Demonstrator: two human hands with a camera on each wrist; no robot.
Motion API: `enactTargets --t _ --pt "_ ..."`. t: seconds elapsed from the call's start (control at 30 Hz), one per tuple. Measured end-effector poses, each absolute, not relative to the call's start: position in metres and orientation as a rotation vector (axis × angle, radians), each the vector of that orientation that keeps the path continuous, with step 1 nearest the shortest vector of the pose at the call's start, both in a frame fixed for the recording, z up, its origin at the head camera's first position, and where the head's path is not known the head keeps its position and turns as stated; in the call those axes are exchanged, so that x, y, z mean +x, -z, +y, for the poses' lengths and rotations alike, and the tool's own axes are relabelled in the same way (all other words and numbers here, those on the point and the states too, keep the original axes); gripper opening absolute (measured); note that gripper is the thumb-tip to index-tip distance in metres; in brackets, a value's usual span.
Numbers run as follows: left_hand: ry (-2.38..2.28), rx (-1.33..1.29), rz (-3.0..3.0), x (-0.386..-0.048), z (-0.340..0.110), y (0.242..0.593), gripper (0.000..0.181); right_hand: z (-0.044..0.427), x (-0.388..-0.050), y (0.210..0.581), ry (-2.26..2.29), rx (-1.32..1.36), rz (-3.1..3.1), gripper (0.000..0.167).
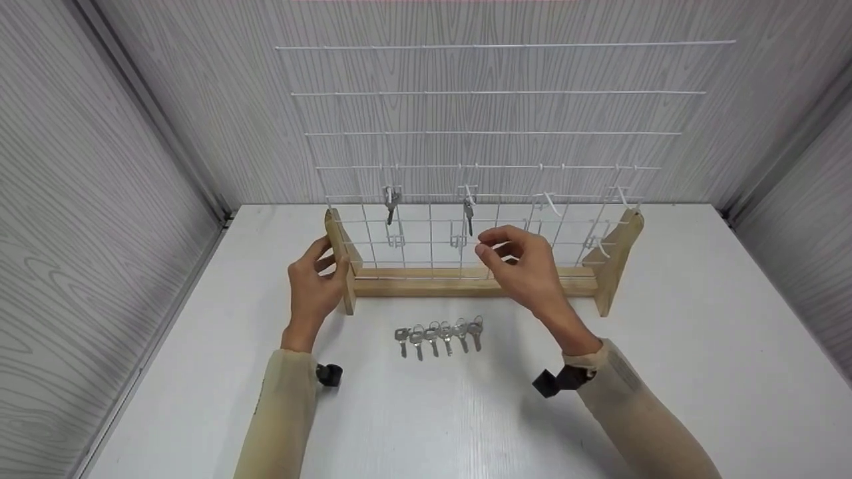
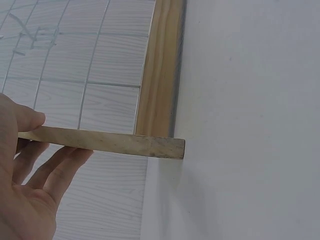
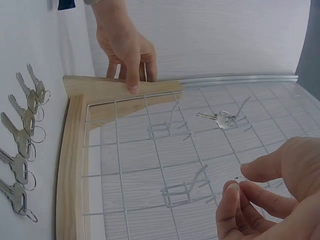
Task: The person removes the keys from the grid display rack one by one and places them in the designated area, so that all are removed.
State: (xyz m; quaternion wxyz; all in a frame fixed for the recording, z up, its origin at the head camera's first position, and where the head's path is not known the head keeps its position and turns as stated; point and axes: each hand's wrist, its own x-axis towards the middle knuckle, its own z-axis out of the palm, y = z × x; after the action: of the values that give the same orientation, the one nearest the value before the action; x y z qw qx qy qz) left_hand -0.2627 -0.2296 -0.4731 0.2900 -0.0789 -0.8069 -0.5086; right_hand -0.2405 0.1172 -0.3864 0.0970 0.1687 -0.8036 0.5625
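A white wire grid rack (image 1: 431, 233) stands in a wooden frame. My left hand (image 1: 316, 283) holds its left wooden side panel (image 2: 100, 140), thumb on one face and fingers on the other. A key (image 1: 391, 206) hangs from the upper-left hook, also visible as a key (image 3: 222, 119) in the right wrist view. Another key (image 1: 469, 216) hangs on the hook to its right. Just beside that key's lower tip is my right hand (image 1: 529, 266), thumb and index fingertips slightly apart. In the right wrist view, my right hand (image 3: 280, 195) hides most of this key.
Several keys with rings (image 1: 432, 336) lie in a row on the white table (image 1: 426, 412) before the rack. Bare hooks (image 1: 549, 203) stick out at the grid's right. The right wooden side panel (image 1: 619, 263) borders it. Wood-grain walls (image 1: 166, 133) enclose the table.
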Motion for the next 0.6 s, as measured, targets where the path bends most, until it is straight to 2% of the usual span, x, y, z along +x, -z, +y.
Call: enactTargets --t 0.6 --pt "1.372 -0.207 -2.148 -0.261 -0.228 0.472 0.045 0.111 -0.245 0.370 -1.742 0.490 -2.178 0.019"
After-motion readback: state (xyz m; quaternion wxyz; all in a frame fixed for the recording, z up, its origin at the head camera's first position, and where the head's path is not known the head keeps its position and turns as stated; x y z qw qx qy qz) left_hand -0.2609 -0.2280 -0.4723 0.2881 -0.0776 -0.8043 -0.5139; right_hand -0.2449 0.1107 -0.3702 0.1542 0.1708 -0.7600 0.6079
